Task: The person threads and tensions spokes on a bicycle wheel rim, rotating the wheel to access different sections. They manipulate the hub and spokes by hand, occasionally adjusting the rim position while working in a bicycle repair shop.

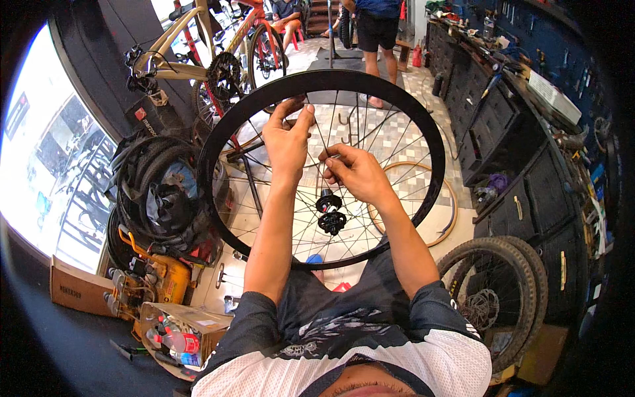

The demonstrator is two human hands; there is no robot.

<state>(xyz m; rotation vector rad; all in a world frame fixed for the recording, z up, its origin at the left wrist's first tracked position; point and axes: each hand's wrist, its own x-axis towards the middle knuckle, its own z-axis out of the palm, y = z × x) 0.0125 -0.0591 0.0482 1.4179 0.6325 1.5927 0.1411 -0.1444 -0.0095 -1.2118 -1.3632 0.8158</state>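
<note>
A black deep-rimmed bicycle wheel (433, 139) faces me in front of my lap, its thin dark spokes meeting a black hub (329, 213). My left hand (287, 142) is raised at the inner edge of the far side of the rim, its fingers curled and its thumb pointing up beside the spokes. What those fingertips grip is too small to make out. Lower and to the right, my right hand (359, 173) pinches a spoke (321, 140) between thumb and forefinger, above the hub.
Tyres and black bags (169, 198) are piled on the left, near a yellow machine (170, 278) and a cardboard box of bottles (208, 324). Knobby-tyred wheels (522, 264) lean at right by dark drawers (542, 192). A tan hoop (453, 205) lies beyond my wheel. People stand and sit farther off.
</note>
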